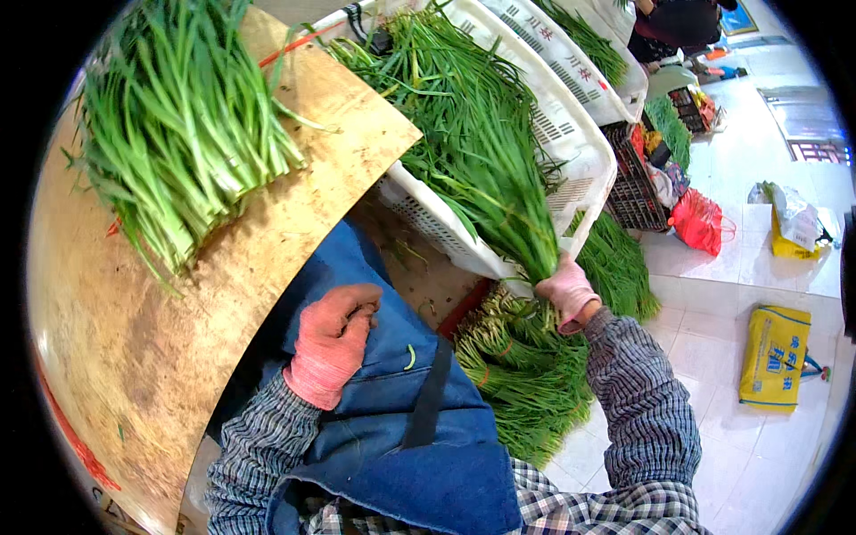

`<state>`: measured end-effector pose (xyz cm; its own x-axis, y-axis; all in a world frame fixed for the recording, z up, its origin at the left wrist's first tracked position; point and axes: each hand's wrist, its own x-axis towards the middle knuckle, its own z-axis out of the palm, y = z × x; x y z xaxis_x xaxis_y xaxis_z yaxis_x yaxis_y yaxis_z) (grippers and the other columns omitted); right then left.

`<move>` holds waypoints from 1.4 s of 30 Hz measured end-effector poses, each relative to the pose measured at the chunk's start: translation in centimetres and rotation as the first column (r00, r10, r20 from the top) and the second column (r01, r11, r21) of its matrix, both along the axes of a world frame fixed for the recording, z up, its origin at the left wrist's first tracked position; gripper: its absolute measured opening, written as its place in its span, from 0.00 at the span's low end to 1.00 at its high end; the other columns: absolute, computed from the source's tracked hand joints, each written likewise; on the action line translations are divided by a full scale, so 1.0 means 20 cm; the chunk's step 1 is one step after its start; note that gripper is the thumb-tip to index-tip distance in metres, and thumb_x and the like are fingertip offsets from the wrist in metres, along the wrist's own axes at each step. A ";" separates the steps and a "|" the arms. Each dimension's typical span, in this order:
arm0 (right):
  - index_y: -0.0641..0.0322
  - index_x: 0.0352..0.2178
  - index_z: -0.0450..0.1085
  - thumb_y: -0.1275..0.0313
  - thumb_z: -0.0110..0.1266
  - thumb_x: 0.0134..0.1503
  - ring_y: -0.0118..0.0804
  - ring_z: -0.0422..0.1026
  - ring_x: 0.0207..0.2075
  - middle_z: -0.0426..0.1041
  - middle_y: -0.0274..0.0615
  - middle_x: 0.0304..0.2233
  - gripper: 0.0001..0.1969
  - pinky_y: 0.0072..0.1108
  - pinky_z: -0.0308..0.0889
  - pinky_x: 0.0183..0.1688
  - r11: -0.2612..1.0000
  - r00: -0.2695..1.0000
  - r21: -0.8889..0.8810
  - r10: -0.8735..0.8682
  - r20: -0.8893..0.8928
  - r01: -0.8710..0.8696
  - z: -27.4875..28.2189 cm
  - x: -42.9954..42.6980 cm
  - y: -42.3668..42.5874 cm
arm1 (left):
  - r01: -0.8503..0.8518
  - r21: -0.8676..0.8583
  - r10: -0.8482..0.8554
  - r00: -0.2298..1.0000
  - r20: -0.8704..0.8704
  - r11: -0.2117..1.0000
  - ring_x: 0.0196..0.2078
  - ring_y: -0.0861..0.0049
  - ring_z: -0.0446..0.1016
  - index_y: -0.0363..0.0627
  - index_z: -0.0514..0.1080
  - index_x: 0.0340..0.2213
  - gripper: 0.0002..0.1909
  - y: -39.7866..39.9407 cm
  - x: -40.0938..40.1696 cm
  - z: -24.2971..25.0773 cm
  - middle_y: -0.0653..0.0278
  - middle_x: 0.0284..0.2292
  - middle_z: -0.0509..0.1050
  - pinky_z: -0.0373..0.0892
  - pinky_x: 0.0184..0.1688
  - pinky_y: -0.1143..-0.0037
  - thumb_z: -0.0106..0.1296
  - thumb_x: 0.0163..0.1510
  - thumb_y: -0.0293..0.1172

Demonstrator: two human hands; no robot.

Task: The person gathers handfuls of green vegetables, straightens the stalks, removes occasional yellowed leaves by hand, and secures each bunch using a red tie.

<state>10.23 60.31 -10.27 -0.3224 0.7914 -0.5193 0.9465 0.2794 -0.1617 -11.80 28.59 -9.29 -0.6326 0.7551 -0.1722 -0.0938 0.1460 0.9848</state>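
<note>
My right hand [570, 292], in a pink glove, grips the stem ends of a bunch of leafy green vegetables [521, 221] at the near corner of a white plastic crate [598, 157]. The leaves of that bunch trail back over more greens [461, 114] in the crate. My left hand [334, 341], in a coral-pink glove, is above the blue apron [401, 401] on my lap, fingers curled; whether anything small lies inside them cannot be told. A heap of cut greens [194, 127] rests on the wooden board [160, 361] at left.
Tied bundles of greens [528, 374] lie on the floor below the crate. Behind stand another white crate [568, 60] and a black crate [628, 180] beside a red plastic bag [702, 221]. A yellow bag [774, 358] lies on the right. Another person [679, 27] is at top right.
</note>
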 end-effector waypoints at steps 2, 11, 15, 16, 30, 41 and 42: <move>0.70 0.45 0.67 0.76 0.63 0.39 0.44 0.76 0.36 0.76 0.51 0.35 0.28 0.27 0.71 0.42 0.971 0.920 -0.227 -0.151 -0.362 0.070 0.04 0.07 0.07 | 0.001 0.047 0.002 0.997 -0.071 0.999 0.27 0.77 0.74 0.36 0.73 0.37 0.10 -0.01 0.00 -0.02 0.57 0.28 0.76 0.70 0.30 0.78 0.48 0.53 0.16; 0.56 0.35 0.71 0.57 0.53 0.55 0.29 0.72 0.15 0.77 0.40 0.24 0.15 0.17 0.65 0.13 0.795 0.407 -0.524 -0.606 -0.683 0.305 0.51 0.22 -0.11 | 0.003 0.042 0.000 0.996 -0.086 0.999 0.32 0.73 0.76 0.35 0.74 0.37 0.10 -0.04 0.07 0.08 0.56 0.29 0.76 0.71 0.36 0.77 0.48 0.52 0.17; 0.62 0.35 0.69 0.56 0.57 0.52 0.27 0.73 0.19 0.76 0.41 0.24 0.19 0.15 0.67 0.17 0.877 0.204 -0.459 -0.480 -0.853 0.141 0.86 0.10 -0.23 | 0.065 -0.017 -0.066 0.993 -0.098 0.998 0.35 0.72 0.76 0.35 0.74 0.37 0.11 -0.11 0.05 0.27 0.55 0.31 0.76 0.71 0.38 0.76 0.48 0.51 0.17; 0.63 0.35 0.69 0.55 0.58 0.52 0.27 0.72 0.19 0.75 0.41 0.24 0.20 0.14 0.65 0.16 0.916 0.181 -0.354 -0.386 -0.904 0.186 0.93 0.05 -0.27 | 0.079 0.009 -0.076 0.983 -0.169 0.997 0.35 0.70 0.76 0.36 0.74 0.37 0.11 -0.14 0.04 0.33 0.55 0.32 0.76 0.71 0.39 0.75 0.49 0.52 0.18; 0.69 0.37 0.70 0.70 0.57 0.50 0.44 0.76 0.30 0.76 0.53 0.31 0.14 0.29 0.74 0.34 0.188 0.254 -0.392 -0.502 -0.826 -0.901 1.18 -0.94 -1.56 | -0.807 0.012 0.807 0.589 -0.041 0.590 0.30 0.78 0.75 0.32 0.73 0.40 0.12 -1.40 0.31 0.95 0.59 0.31 0.77 0.71 0.35 0.79 0.47 0.55 0.22; 0.68 0.40 0.69 0.70 0.59 0.50 0.32 0.75 0.28 0.76 0.41 0.30 0.17 0.23 0.72 0.31 -0.295 0.891 -0.850 -0.275 -0.362 -0.437 0.48 -0.92 -2.32 | -0.916 -0.322 0.970 0.240 0.032 0.237 0.26 0.78 0.73 0.31 0.73 0.36 0.11 -1.91 0.62 0.63 0.61 0.27 0.76 0.69 0.29 0.79 0.46 0.55 0.24; 0.68 0.41 0.68 0.70 0.59 0.50 0.35 0.75 0.29 0.75 0.42 0.34 0.18 0.25 0.73 0.33 -0.297 0.915 -0.871 -0.225 -0.335 -0.392 0.47 -0.90 -2.31 | -0.927 -0.298 0.972 0.236 0.004 0.226 0.26 0.79 0.73 0.31 0.73 0.36 0.11 -1.91 0.62 0.63 0.62 0.27 0.75 0.68 0.28 0.79 0.46 0.55 0.24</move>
<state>-7.82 14.10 -0.95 -0.6550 -0.6449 -0.3938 0.7409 -0.4457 -0.5024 0.65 -9.57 3.40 -0.7992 -0.4553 -0.3924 -0.4441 0.0072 0.8960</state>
